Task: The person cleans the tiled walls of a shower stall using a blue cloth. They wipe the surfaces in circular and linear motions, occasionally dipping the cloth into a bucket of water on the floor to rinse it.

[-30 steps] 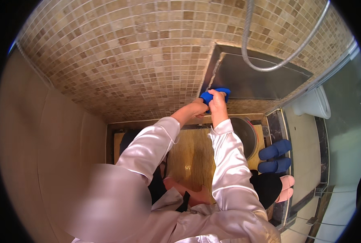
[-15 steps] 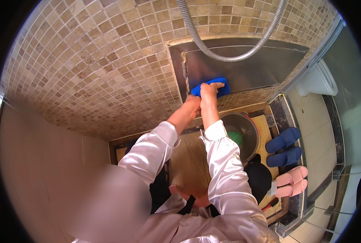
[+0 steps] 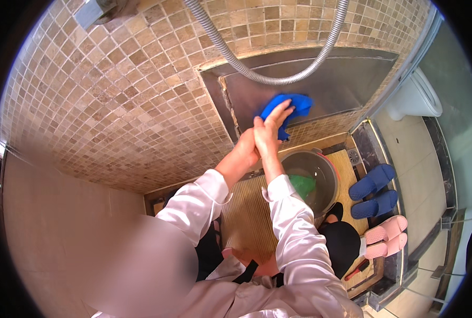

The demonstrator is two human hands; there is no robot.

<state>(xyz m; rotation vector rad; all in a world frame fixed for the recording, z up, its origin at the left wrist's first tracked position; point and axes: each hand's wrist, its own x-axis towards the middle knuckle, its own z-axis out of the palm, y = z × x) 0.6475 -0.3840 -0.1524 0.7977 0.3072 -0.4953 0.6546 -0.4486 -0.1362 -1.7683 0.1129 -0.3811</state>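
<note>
A blue cloth (image 3: 301,102) lies bunched against the dark metal panel (image 3: 342,85) set into the tiled wall. My right hand (image 3: 268,132) presses on it, fingers stretched over its near side and holding it to the panel. Close against the right wrist is my left hand (image 3: 242,151); its fingers are hidden behind the right hand. Below my hands stands a round bucket (image 3: 328,183) of water with something green (image 3: 302,185) in it.
A ribbed metal shower hose (image 3: 278,80) hangs in a loop before the panel. Blue slippers (image 3: 372,182) and pink slippers (image 3: 387,237) stand at the right, near a red-handled brush (image 3: 356,269). A white toilet (image 3: 417,95) is farther right. Ribbed matting (image 3: 249,212) covers the floor.
The right hand and blue cloth have shifted slightly right and up relative to the panel. The cloth is more crumpled and spread. My view has swung a little left.
</note>
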